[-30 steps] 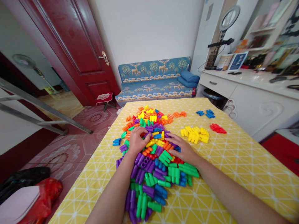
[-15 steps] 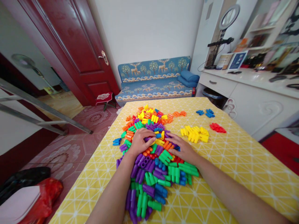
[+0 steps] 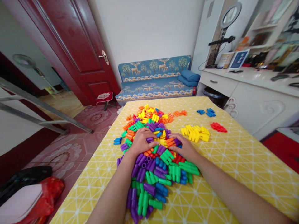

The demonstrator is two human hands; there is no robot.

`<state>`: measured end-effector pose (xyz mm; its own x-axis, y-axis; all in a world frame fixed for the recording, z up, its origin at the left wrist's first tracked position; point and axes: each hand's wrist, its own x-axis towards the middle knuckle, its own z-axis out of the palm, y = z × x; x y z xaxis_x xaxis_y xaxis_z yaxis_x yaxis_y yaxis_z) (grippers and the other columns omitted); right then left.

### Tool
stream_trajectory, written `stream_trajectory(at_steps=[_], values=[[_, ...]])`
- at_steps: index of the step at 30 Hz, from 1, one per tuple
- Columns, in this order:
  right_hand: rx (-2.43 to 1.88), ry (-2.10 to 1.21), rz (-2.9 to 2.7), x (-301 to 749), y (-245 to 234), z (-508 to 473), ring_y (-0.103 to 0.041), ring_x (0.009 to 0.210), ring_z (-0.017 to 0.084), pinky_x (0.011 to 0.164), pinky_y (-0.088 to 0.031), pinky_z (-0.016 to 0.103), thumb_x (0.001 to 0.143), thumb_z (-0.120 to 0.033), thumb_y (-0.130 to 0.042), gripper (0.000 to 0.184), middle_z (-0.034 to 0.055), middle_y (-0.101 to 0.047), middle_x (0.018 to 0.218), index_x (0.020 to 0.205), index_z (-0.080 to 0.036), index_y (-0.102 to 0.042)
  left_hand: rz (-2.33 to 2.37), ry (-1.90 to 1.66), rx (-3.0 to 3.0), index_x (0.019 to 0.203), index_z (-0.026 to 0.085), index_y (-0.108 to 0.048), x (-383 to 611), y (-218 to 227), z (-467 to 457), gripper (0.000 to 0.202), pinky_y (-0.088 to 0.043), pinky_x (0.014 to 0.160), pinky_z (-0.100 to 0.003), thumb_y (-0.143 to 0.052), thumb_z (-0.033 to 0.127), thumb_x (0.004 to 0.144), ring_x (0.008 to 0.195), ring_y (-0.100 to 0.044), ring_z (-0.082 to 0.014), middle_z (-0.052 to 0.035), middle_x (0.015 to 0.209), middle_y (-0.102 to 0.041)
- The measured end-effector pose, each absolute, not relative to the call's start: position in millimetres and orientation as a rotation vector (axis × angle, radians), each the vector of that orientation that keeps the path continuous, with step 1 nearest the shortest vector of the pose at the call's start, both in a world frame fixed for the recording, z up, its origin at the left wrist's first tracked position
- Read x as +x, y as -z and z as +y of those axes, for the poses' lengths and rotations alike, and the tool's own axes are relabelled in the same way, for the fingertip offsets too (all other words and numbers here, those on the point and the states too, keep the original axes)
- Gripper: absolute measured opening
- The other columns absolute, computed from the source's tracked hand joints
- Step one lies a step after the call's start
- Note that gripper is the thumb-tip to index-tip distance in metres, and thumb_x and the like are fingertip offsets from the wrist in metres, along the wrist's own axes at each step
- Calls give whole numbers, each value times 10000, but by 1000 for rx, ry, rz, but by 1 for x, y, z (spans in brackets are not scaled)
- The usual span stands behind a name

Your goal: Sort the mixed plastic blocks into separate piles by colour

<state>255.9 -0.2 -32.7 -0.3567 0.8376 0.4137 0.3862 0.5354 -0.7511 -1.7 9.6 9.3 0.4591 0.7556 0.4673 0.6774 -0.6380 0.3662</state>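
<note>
A heap of colourful plastic peg-shaped building blocks (image 3: 161, 161) lies across the table, and both hands are in its middle. My left hand (image 3: 142, 141) curls its fingers and thumb round a purple block (image 3: 149, 140). Opposite it, my right hand (image 3: 184, 147) has its thumb and fingers on either side of an orange block (image 3: 170, 142), with a purple block (image 3: 177, 142) against it. Between the hands lie yellow and blue pieces (image 3: 159, 134). Just below the right hand sits a green block (image 3: 167, 156). The palms hide part of the heap.
Separate on the yellow patterned tablecloth (image 3: 233, 168) are yellow blocks (image 3: 195, 133), red blocks (image 3: 218, 127) and blue blocks (image 3: 210, 112). A blue sofa (image 3: 154, 84) stands beyond the table, a white dresser (image 3: 263, 96) at right, a metal ladder (image 3: 44, 109) at left.
My right hand's thumb and fingers have closed in around the orange block, which has shifted slightly away from me. My left hand stays at nearly the same spot.
</note>
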Motion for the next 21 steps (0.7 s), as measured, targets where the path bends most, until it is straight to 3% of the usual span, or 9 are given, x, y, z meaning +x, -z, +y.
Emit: stream_trajectory(at_steps=[9,21], values=[[-1108,-718,-1794,254,27,-5,-631,927,208,855,-488,356,745,-281,-679,245,31,-685,992,979,-223,-635,1355,-1012,2477,771,247,-727,1,-7,9,123,-428,873,-374,-729,370,769,937,-603,-221,-23,830,-701],[-1172,-692,-1605,255,35,-3,-641,778,191,716,-532,332,764,-383,-672,243,22,-680,839,931,-214,-624,1294,-1208,2312,664,201,-673,-1,-4,11,192,-478,796,-343,-703,344,788,795,-618,-192,-32,741,-684]])
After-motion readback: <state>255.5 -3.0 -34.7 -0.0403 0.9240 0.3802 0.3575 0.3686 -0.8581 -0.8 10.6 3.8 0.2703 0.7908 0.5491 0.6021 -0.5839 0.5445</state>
